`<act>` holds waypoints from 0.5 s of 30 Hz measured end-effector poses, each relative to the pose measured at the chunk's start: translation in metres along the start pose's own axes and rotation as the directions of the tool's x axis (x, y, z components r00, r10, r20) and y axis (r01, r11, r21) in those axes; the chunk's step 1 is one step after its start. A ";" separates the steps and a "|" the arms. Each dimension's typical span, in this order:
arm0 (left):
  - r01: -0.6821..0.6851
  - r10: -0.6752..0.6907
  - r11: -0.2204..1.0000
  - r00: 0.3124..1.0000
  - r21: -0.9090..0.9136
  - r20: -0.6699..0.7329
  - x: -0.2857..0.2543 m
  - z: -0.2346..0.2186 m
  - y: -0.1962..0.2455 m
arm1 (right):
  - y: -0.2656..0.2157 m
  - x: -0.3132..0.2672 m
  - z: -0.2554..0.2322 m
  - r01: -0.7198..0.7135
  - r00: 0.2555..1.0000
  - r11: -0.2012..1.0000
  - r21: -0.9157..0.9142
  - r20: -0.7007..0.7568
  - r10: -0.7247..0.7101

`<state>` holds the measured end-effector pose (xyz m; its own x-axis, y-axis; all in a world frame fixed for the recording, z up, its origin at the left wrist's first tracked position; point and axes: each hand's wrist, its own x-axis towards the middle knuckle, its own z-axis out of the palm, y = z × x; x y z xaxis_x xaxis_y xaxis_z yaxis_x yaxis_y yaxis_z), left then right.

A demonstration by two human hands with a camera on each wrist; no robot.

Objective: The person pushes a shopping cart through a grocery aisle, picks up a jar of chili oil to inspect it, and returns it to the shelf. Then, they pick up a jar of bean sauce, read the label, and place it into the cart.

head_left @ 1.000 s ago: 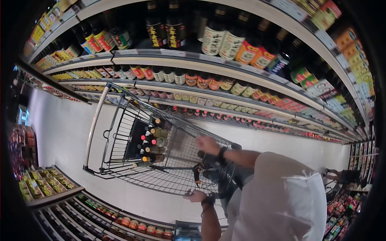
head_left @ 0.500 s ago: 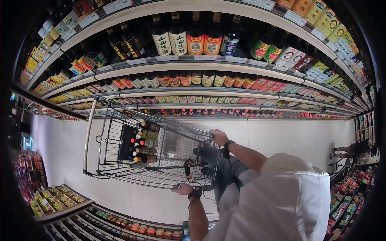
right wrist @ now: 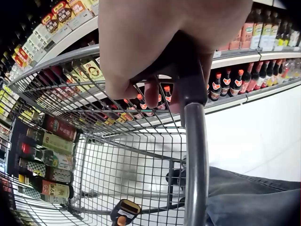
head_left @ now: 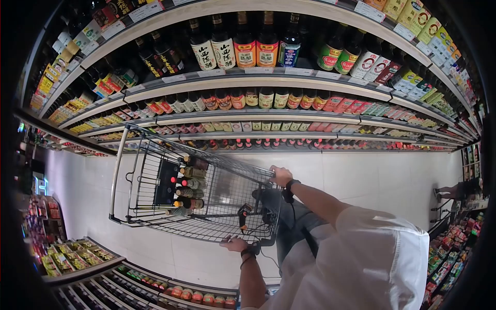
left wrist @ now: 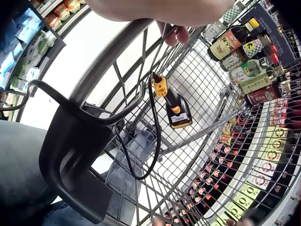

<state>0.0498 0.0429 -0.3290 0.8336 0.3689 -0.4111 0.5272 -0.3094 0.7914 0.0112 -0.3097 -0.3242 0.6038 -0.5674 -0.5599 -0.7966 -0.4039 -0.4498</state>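
Observation:
A wire shopping cart (head_left: 217, 238) stands before the person. My right hand (head_left: 281, 175) grips its black corner at the shelf-side end of the handle; in the right wrist view, curled fingertips (right wrist: 151, 94) show below the corner. At the opposite side rail, my left hand (head_left: 235, 244) holds the rim, its fingertips (left wrist: 178, 36) bent under the rail in the left wrist view. Several sauce bottles (head_left: 192, 184) lie side by side at the cart's far end, against a dark panel (head_left: 164, 183). Nearer the handle is a black-and-orange handheld device (left wrist: 178, 107) with a cable (left wrist: 157, 127).
Shelves (head_left: 248, 82) packed with bottles and boxes run along the right side of the cart. To its left are low shelves (head_left: 181, 293) and a display of packets (head_left: 77, 256). Pale floor (head_left: 356, 178) lies between. Another person's legs (head_left: 448, 191) show far behind.
My right hand has come down from above the cart onto its corner, where it was half a second ago too. The left hand stays by the rail. The head view has shifted along the shelves.

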 end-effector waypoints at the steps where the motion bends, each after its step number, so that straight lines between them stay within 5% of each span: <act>1: 0.000 0.000 1.000 1.000 0.008 0.000 -0.002 0.000 0.003 | -0.002 0.001 -0.001 -0.003 1.000 0.999 -0.036 -0.019 0.003; 6: -0.010 0.008 0.999 0.999 -0.043 -0.042 0.005 0.001 -0.011 | -0.013 0.002 0.002 -0.029 0.996 0.976 -0.217 -0.093 0.009; 10: 0.028 -0.028 1.000 0.999 -0.003 -0.015 0.009 0.001 -0.013 | -0.012 0.002 0.012 0.021 0.954 0.973 -0.231 -0.286 -0.089; 15: 0.023 -0.025 0.993 1.000 0.118 0.015 0.008 -0.005 -0.003 | -0.025 -0.005 0.007 0.028 0.967 0.966 -0.258 -0.239 -0.091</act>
<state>0.0539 0.0512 -0.3327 0.8228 0.3632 -0.4372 0.5618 -0.4025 0.7228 0.0284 -0.2917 -0.3156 0.6495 -0.6833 -0.3335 -0.7602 -0.5907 -0.2704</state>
